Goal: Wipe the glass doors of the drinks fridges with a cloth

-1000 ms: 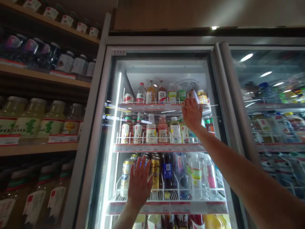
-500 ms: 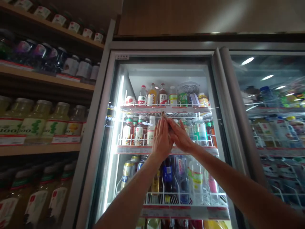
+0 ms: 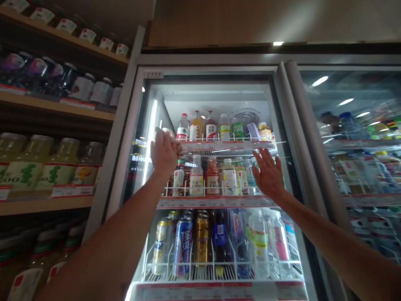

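A lit drinks fridge with a glass door (image 3: 216,94) stands in front of me. My left hand (image 3: 164,154) is raised at the left part of the glass, closed on a crumpled, light-coloured cloth (image 3: 179,148) that shows past the fingers. Over on the right side of the pane, my right hand (image 3: 269,174) is open, fingers spread, with nothing in it. Whether that palm touches the glass, I cannot tell. Behind the door, bottles such as a red-labelled one (image 3: 212,177) stand on wire racks, and cans like a gold one (image 3: 202,236) fill the lower rack.
Wooden shelves (image 3: 53,203) with rows of bottles and jars rise at the left. A vertical metal handle (image 3: 300,138) runs along the door's right edge. Farther right is a second glass-fronted fridge section (image 3: 354,90). Wooden panelling (image 3: 219,25) spans the top.
My hands were together at the middle of the glass. They have parted: the left moved left and up with the cloth, the right moved right and opened. The view shifted slightly.
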The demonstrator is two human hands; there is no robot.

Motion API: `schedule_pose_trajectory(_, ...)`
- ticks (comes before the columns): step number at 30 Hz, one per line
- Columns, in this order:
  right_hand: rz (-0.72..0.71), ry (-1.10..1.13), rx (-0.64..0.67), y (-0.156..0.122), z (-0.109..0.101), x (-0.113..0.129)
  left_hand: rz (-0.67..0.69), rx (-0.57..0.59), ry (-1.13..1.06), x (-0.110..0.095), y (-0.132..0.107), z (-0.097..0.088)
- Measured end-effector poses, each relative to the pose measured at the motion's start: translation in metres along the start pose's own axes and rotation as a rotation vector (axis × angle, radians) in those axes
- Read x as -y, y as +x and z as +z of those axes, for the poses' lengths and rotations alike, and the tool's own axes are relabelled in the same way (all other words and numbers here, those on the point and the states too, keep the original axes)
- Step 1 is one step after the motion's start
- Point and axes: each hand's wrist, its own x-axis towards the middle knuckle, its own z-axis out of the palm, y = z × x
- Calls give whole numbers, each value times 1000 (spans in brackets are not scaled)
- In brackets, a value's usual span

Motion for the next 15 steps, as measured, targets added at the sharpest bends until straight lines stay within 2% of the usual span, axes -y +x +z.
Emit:
schedule_pose_trajectory(2,1,1,-9,1,-1,1,-106,-33,6,-34,-3,19)
schedule_pose_trajectory(3,-1,8,-17,0,-2,0,-83,12,3,-58,-9,31)
schedule_pose_trajectory(5,-8,33,-31,0,-2,-3,156,166,8,-102,-20,53)
schedule_pose_trajectory(6,-16,46,-32,-1,-2,-4,282,235,18,-114,-23,58)
schedule_pose_trajectory(7,-23,57,-31,-1,-2,-5,390,293,31,-115,-22,58)
schedule_pose_trajectory(8,-28,63,-30,-2,-1,-6,446,326,51,-106,-18,53)
schedule_pose_trajectory(9,-28,64,-29,-2,-1,-6,455,335,75,-87,-11,43)
schedule_pose_trajectory(10,-27,61,-25,-2,-1,-6,392,312,108,-63,-2,31)
schedule_pose_trajectory(12,-16,47,-26,-2,-1,-4,99,152,183,-15,15,6)
schedule_pose_trajectory(13,-12,41,-24,-2,-1,-2,-40,74,205,-1,19,-2)
schedule_pose_trajectory(14,-7,40,-22,-2,-2,-2,-142,23,212,4,20,-6)
schedule_pose_trajectory(15,-3,42,-20,-1,-2,-1,-186,8,206,-3,16,-4)
